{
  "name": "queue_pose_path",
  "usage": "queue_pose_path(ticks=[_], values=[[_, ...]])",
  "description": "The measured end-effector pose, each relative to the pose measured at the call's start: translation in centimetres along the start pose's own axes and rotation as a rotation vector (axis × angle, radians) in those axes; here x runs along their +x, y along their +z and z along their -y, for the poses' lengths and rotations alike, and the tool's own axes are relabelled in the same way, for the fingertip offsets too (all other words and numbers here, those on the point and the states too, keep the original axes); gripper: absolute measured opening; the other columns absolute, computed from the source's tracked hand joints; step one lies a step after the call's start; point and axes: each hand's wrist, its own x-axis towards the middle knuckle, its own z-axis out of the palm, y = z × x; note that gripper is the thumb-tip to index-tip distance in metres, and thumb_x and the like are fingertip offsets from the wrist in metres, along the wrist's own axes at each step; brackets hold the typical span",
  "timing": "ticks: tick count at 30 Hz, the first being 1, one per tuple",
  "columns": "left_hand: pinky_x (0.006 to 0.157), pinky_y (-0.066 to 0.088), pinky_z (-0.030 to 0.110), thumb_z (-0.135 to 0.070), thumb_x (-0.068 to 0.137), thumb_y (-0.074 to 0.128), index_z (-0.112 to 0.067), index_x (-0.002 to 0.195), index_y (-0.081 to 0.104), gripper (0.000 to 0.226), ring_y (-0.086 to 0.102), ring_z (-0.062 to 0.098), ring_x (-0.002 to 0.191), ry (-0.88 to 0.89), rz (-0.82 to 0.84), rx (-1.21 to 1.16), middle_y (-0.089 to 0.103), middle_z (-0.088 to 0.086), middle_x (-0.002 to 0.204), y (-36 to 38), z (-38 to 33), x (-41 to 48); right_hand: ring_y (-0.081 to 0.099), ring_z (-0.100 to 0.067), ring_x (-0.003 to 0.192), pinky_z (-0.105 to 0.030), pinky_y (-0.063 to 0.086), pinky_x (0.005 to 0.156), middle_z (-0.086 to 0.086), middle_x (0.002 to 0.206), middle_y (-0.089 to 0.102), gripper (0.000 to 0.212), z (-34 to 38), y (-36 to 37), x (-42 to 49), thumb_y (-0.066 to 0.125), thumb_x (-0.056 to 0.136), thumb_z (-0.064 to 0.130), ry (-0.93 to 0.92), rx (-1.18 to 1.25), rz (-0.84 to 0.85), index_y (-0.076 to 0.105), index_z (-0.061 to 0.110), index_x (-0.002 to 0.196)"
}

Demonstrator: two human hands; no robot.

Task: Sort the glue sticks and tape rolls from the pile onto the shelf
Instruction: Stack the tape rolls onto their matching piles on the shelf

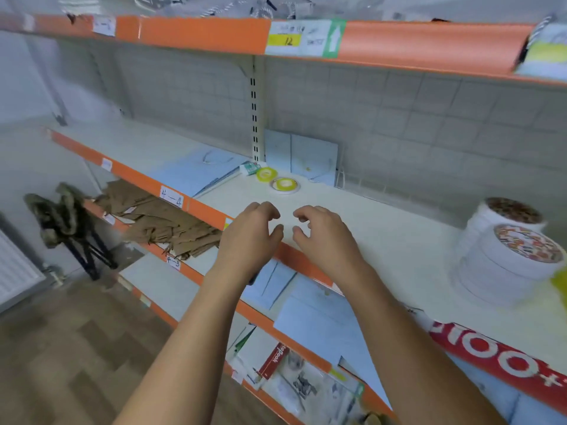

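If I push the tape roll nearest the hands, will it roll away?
Probably not: the tape roll lies flat on the shelf, so a push would likely slide it. It looks small and thin, so it is probably light to lift. Stood on its edge, it might well roll.

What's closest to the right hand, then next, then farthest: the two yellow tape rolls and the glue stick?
1. The front tape roll, just beyond the right hand.
2. The back tape roll, behind the first, to the left.
3. The glue stick, farthest back and left.
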Motion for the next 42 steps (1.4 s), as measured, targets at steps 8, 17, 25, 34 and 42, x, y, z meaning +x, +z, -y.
queue_pose_path(ticks=[8,17,25,34,42], values=[[0.078,0.048,0.034,-0.029,0.092,0.056,-0.019,0.118,0.059,0.028,0.059,0.019,0.1,-0.003,0.027,-0.043,0.059,-0.001,0.115,1.8,5.3,7.5,0.057,-0.021,0.112,-0.035,0.048,0.089,-0.002,0.124,0.061,0.037,0.1,3.8,7.6,0.057,0.092,0.027,0.022,-0.071,0.013,0.06,0.019,0.127],[0.08,0.048,0.034,-0.027,0.09,0.058,-0.02,0.118,0.061,0.029,0.059,0.021,0.102,-0.014,0.084,-0.037,0.061,0.0,0.115,4.5,10.2,15.6,0.057,-0.026,0.111,-0.04,0.049,0.092,-0.007,0.12,0.062,0.033,-1.8,6.1,16.7,0.06,0.09,0.021,0.054,-0.107,0.072,0.063,0.015,0.122],[0.08,0.046,0.034,-0.022,0.089,0.058,-0.018,0.117,0.061,0.028,0.058,0.025,0.105,-0.019,0.113,-0.043,0.061,0.002,0.117,5.6,14.7,22.1,0.056,-0.025,0.111,-0.039,0.048,0.091,-0.007,0.117,0.063,0.029,-0.9,9.7,22.7,0.056,0.092,0.016,0.062,-0.109,0.083,0.065,0.014,0.12],[0.079,0.051,0.042,-0.013,0.09,0.053,-0.013,0.106,0.066,0.021,0.059,0.033,0.096,0.089,0.169,-0.05,0.062,0.012,0.106,5.7,21.3,29.5,0.051,-0.025,0.115,-0.038,0.042,0.094,-0.005,0.121,0.058,0.037,1.2,14.9,29.9,0.058,0.087,0.006,0.086,-0.222,0.056,0.063,0.016,0.122],[0.085,0.049,0.038,0.009,0.078,0.049,-0.011,0.102,0.071,0.038,0.061,0.03,0.098,0.247,0.299,-0.141,0.064,0.014,0.108,6.6,23.1,34.1,0.048,-0.027,0.116,-0.035,0.037,0.088,-0.002,0.121,0.06,0.047,1.5,18.0,31.8,0.054,0.087,0.006,0.133,-0.428,0.102,0.062,0.027,0.128]])
